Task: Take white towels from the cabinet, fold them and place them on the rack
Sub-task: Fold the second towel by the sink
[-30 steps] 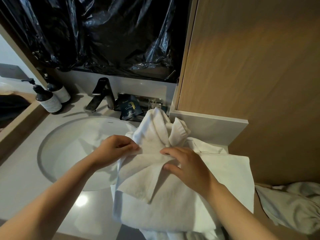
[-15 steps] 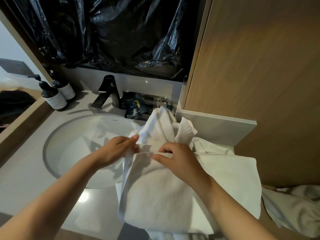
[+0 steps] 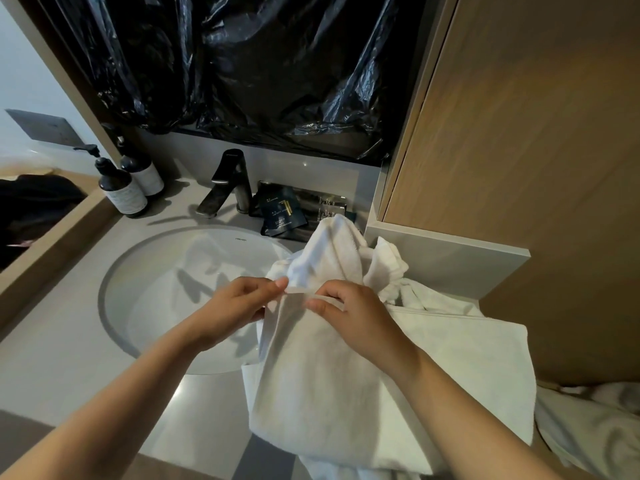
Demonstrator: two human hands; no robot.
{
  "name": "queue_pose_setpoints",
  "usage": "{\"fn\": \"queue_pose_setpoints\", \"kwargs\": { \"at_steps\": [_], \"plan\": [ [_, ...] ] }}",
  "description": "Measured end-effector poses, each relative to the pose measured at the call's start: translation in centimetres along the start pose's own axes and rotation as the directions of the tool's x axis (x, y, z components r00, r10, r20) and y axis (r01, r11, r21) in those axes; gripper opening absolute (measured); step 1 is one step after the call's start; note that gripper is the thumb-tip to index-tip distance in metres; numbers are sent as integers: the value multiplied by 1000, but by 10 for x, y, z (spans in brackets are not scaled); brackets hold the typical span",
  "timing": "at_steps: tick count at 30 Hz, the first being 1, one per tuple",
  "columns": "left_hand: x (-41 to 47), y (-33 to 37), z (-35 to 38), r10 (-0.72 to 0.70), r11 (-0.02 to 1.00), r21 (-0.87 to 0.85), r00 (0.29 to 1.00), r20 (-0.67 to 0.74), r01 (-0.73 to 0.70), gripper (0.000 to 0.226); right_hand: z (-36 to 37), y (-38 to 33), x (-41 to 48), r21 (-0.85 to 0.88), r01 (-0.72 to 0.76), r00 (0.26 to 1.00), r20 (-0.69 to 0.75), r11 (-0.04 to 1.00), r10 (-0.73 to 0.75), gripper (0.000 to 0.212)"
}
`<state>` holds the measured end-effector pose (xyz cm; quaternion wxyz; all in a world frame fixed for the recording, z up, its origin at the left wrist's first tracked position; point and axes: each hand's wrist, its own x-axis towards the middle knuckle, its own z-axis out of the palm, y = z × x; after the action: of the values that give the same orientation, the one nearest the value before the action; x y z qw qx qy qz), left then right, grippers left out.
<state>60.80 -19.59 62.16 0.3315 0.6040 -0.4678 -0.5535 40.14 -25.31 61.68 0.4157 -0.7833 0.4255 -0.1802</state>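
Grey countertop point(image 3: 52, 375), fluffy white towel point(image 3: 311, 393) pinched by left fingers point(image 3: 275, 285) and right fingers point(image 3: 332, 291)

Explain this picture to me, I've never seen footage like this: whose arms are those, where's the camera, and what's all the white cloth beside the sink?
No machine here: a person wears one camera on the head, looking forward and down, so the two bare arms coming in from below are the wearer's own. The left hand and right hand each pinch the top edge of a white towel, which hangs down from them. Behind it, more white towels lie heaped and folded on the counter, right of the round sink. At the back stand a dark faucet, two pump bottles and some dark sachets. Black plastic sheeting covers the wall above, and a wooden cabinet is on the right.
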Motion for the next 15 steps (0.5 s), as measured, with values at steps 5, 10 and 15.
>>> {"fn": "queue_pose_setpoints", "kwargs": {
  "at_steps": [5,10,15],
  "plan": [
    [-4,4,-2,127,957,266,992,-24,-116,74,6,2,-1,-27,-1,998,-58,1000,-1,24],
    [-1,-1,5,79,972,233,984,-161,-40,25,7,1,1,-33,45,998,-34,998,-46,21],
    [4,-2,10,-159,974,-195,961,-228,115,38,-14,25,-8,-234,48,997,-51,971,-61,30]
  ]
}}
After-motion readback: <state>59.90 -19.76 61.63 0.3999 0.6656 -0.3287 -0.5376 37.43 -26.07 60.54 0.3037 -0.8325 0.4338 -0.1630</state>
